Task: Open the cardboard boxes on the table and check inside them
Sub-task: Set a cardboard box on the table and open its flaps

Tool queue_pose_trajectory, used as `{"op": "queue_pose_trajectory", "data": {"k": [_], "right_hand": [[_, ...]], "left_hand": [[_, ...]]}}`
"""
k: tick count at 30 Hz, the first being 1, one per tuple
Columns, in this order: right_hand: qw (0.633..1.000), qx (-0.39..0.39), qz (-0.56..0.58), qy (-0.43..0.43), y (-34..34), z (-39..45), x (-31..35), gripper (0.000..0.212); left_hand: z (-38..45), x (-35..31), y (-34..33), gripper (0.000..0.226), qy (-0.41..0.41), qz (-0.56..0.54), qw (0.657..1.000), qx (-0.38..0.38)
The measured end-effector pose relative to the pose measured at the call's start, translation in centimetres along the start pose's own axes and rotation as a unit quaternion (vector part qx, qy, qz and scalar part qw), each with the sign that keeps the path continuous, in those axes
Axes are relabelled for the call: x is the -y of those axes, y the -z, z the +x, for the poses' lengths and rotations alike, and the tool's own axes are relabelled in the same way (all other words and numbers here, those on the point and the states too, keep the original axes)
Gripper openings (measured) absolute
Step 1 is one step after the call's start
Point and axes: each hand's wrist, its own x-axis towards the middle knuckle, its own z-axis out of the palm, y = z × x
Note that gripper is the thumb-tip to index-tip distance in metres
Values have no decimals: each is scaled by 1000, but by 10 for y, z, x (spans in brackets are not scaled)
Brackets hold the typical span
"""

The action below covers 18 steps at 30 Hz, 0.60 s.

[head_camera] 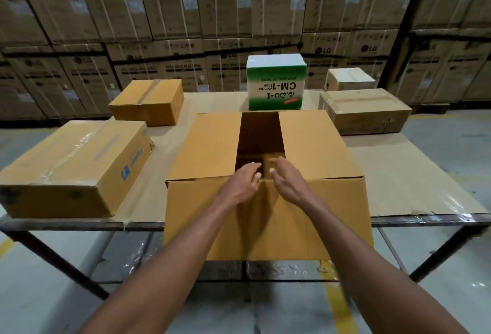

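Observation:
A large brown cardboard box (pixel 316 200) stands at the table's near edge, in the middle. Its two top flaps lie flat with a dark gap (pixel 259 134) between them, and the inside looks dim with brown cardboard at the bottom. My left hand (pixel 240 183) and my right hand (pixel 288 182) reach side by side over the near rim into that gap. Fingers of both hands are loosely spread and hold nothing. Their fingertips hover at the gap's near end, close to the flap edges.
A taped box with a blue logo (pixel 71 171) lies at the left, a smaller brown box (pixel 148 101) behind it. A green and white tape carton (pixel 275 83) stands at the back. Two pale boxes (pixel 366 110) sit at the right. The table (pixel 414 182) is cardboard-covered; stacked cartons (pixel 186 1) form the back wall.

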Motion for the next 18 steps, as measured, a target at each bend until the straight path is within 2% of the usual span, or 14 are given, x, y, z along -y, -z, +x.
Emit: {"op": "queue_pose_trajectory", "data": {"k": [5,9,14,18], "right_hand": [[987,82,24,-136,-11,47,3,50],[972,87,21,-216,-15,75,4,50],[969,41,-8,-242,-29,87,11,58],[980,-44,-68,-184,-10,78,25,60]], "left_hand": [[43,3,-2,50,111,-30,991,66],[64,-2,-3,59,164,-15,983,81],[59,-6,7,68,131,20,991,-33],[53,6,33,80,113,52,987,-106]]}}
